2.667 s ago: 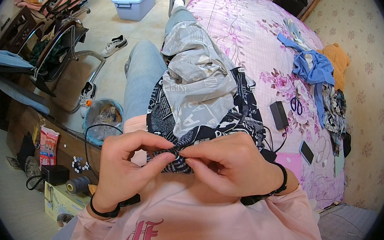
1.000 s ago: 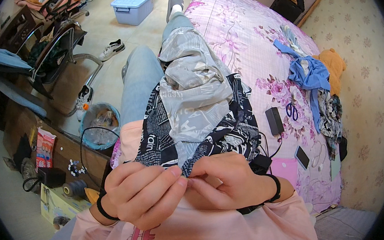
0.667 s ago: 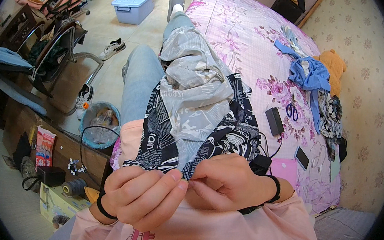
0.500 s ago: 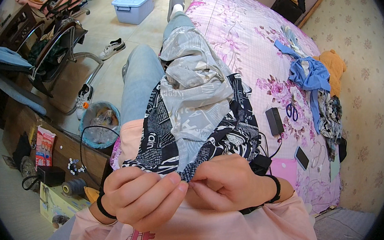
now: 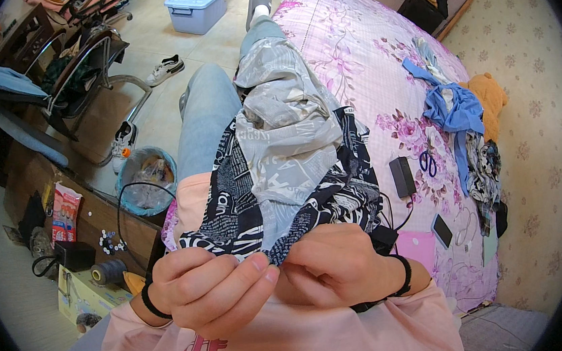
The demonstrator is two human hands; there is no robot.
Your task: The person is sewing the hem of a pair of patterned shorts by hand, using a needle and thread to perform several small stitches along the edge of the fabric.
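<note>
Moved: nothing since 0.5 s ago; your hands stay put.
L hand (image 5: pixel 204 288): fingers clamped on patterned cloth (image 5: pixel 294 174) edge.
R hand (image 5: pixel 337 265): fingers pinch same edge.

A: Garment (image 5: pixel 230 207) at the hands?
B: Black with white print; lining (image 5: pixel 288 144) pale grey, faint print.
A: Bedspread (image 5: pixel 357 53)?
B: Pink-lilac, purple flowers.
A: Sweatshirt (image 5: pixel 297 340)?
B: Pale pink, darker pink logo.
A: Wristbands (image 5: pixel 407 275)?
B: Black, both wrists.
A: Jeans (image 5: pixel 204 118)?
B: Light blue.
A: Rest?
B: Pale blue storage box (image 5: pixel 199 4); blue cloth (image 5: pixel 454 108); orange-brown plush (image 5: pixel 490 98); beige wallpaper (image 5: pixel 527 57), small sprigs.
</note>
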